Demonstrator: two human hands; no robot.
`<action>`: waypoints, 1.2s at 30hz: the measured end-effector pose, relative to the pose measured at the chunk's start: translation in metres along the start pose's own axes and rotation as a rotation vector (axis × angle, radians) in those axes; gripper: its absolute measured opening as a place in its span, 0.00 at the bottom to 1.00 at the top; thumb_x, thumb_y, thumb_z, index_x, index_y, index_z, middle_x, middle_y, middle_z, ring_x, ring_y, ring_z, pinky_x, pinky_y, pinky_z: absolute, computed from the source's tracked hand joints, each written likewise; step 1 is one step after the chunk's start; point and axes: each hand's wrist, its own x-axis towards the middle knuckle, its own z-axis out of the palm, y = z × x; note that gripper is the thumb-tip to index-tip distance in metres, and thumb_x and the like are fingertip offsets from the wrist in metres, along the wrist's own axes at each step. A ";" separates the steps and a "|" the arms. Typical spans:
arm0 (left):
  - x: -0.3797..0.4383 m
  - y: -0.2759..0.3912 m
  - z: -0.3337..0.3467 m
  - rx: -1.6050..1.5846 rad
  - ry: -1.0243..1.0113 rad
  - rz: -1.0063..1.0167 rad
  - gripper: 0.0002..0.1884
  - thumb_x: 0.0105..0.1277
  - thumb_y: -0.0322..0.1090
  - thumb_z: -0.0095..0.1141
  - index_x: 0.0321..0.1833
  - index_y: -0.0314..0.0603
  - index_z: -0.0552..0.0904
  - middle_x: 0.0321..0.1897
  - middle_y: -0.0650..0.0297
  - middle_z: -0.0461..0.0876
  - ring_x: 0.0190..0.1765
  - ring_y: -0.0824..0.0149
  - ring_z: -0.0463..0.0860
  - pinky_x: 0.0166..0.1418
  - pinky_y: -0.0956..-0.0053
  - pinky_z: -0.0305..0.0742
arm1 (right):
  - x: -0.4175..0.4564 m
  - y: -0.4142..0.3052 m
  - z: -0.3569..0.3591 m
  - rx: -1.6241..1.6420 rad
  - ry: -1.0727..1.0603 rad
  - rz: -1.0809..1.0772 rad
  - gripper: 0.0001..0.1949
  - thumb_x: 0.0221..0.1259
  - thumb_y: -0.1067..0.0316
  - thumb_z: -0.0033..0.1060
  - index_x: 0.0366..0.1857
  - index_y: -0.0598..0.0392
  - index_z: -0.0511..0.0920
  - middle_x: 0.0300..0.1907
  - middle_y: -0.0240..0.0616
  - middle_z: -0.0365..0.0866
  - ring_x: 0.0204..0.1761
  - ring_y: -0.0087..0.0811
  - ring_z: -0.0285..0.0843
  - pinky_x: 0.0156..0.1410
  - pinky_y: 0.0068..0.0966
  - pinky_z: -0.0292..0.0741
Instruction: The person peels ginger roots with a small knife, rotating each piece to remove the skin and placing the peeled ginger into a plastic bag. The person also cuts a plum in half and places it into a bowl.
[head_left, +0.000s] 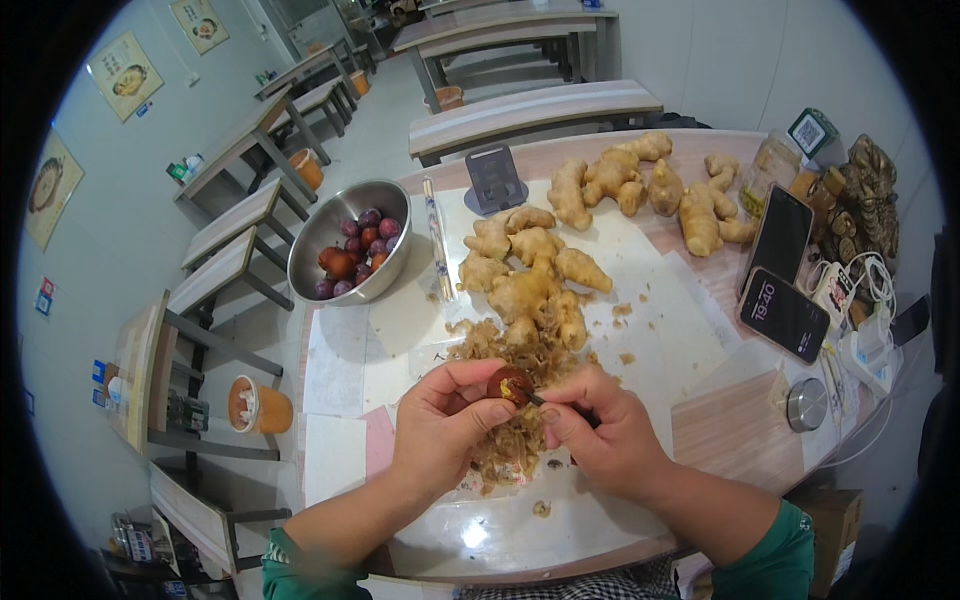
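Note:
Between the fingers and thumb of my left hand (448, 420) is a dark red plum (508, 384) with a patch of yellow flesh showing. My right hand (600, 427) grips a thin dark-handled tool (581, 412), whose tip touches the plum; its exact kind is hard to tell. Below both hands lies a heap of brown peelings (517, 450) on the paper-covered table. Just beyond are several pieces of ginger root (525, 292). A steel bowl (349, 289) at the left holds several plums (369, 238), some purple and some reddish brown.
Wrapped chopsticks (435, 240) and a black phone stand (495, 180) lie past the bowl. More ginger (615, 176) is at the far edge. On the right are two phones (784, 315), a glass jar (771, 169), a round metal lid (807, 405) and white cables (874, 277).

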 end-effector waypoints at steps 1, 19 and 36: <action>0.000 0.000 0.000 -0.003 -0.005 0.002 0.20 0.57 0.17 0.66 0.52 0.32 0.79 0.47 0.56 0.81 0.48 0.66 0.82 0.54 0.73 0.79 | 0.000 -0.001 0.001 -0.012 0.004 -0.003 0.05 0.71 0.70 0.56 0.45 0.56 0.76 0.28 0.29 0.77 0.31 0.16 0.75 0.38 0.18 0.73; 0.000 0.002 0.001 0.444 -0.079 0.315 0.19 0.59 0.18 0.66 0.53 0.34 0.79 0.43 0.59 0.84 0.45 0.69 0.83 0.51 0.74 0.79 | 0.002 -0.005 0.002 -0.725 -0.077 -0.090 0.11 0.70 0.61 0.52 0.31 0.57 0.73 0.22 0.50 0.78 0.26 0.54 0.77 0.32 0.46 0.73; 0.003 0.002 -0.008 0.265 -0.141 0.203 0.18 0.61 0.19 0.65 0.55 0.33 0.80 0.47 0.60 0.83 0.48 0.70 0.84 0.54 0.76 0.80 | 0.006 -0.014 0.000 -0.364 -0.236 0.186 0.16 0.74 0.61 0.42 0.32 0.58 0.78 0.21 0.44 0.78 0.26 0.42 0.79 0.38 0.36 0.75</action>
